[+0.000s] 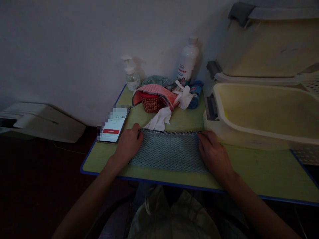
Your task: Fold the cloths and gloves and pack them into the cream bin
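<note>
A blue-green textured cleaning cloth [170,151] with a dark striped edge lies across the front of the table, its far edge pulled straight. At its far left corner my left hand [129,143] pinches the edge. My right hand [213,151] grips the opposite corner, fingers closed on the fabric. Just beyond the cloth is a crumpled white tissue [159,120]. Behind that, a pink cloth [156,89] drapes over a red patterned container [151,102]. A phone [114,124] with a lit screen lies left of my left hand.
A cream plastic basket [254,131] stands at the right, with another lidded one [269,46] behind. Along the wall are a pump bottle [132,78], a white bottle [188,63], a blue roll [195,94] and another green cloth [159,80]. The yellow-green table [261,169] has a blue edge.
</note>
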Tool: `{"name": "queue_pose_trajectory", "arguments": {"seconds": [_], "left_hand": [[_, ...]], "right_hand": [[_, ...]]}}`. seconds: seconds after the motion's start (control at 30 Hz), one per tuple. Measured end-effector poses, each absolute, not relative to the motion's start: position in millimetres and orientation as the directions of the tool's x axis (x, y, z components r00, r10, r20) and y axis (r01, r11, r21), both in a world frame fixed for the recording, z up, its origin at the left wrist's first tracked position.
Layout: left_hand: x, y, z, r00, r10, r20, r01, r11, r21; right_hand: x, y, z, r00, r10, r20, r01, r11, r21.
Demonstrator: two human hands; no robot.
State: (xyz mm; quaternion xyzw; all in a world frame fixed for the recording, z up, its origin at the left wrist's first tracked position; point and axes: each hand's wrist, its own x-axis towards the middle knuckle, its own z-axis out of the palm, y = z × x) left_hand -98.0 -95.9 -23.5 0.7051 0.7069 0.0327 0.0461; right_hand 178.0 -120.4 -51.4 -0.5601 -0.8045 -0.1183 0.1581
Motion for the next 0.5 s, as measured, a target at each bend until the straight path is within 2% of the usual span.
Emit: {"name": "queue_pose_trajectory", "arguments": {"seconds": [0.1, 0.3, 0.5], "left_hand": [[-96, -96, -23, 0.004, 1.0, -0.026, 0.996, -0.001, 0.095], [-87, -103, -22, -0.057, 0.998, -0.022, 0.998, 0.057, -0.014], [-90, -111, -15, -0.038, 0.986, 0.16, 0.997, 0.048, -0.062]], "right_hand": [[177, -121, -50, -0.32, 0.876, 0.362, 0.943, 0.333, 0.027], [172, -124, -43, -0.348, 0.881, 0.321, 0.937, 0.317, 0.144], [176, -128, -38, -0.411, 0.837, 0.361, 0.911, 0.386, 0.143]]}}
